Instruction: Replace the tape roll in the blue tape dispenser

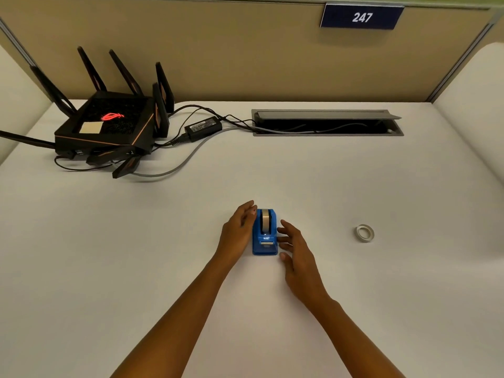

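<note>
Both forearms run off the bottom edge of the view, so nothing above them is seen. The left hand (240, 233) covers the left side wall of the blue tape dispenser (265, 242), and whether its fingers actually press on it cannot be told. Only the top band of the tape roll (265, 221) inside shows; the rest sits sunk in the body. The spare tape roll (365, 233) is too small to judge how much tape it carries. The router (105, 126) loses one antenna at the left edge. Its power adapter (203, 128) has an unreadable label. Cables vanish into the dark cable hatch (327, 122) in the counter (136, 241).
</note>
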A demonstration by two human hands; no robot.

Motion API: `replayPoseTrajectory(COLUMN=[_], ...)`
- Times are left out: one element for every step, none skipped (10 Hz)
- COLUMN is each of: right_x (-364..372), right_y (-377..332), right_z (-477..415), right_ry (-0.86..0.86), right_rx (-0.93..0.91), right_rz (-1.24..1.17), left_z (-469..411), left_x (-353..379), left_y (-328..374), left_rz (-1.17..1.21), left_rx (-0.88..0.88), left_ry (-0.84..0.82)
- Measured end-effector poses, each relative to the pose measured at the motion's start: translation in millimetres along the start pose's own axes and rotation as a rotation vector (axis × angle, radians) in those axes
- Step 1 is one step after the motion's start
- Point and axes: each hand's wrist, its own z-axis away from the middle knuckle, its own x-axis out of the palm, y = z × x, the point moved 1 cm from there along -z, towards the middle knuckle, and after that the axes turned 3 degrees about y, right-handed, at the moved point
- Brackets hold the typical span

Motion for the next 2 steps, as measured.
replayPoseTrajectory(right_x=[1, 4], right_y=[-1, 0], right_z=[2, 4], right_ry=[0.049, 0.062], right_rx=[0.008, -0.007], right_rz=[-0.012, -0.024], left_z=[19, 31], left_x=[-5, -8], left_y=[-11, -21], left_rz=[0.011, 0.019], left_rx=[0.016, 0.048], left_ry=[0.053, 0.096])
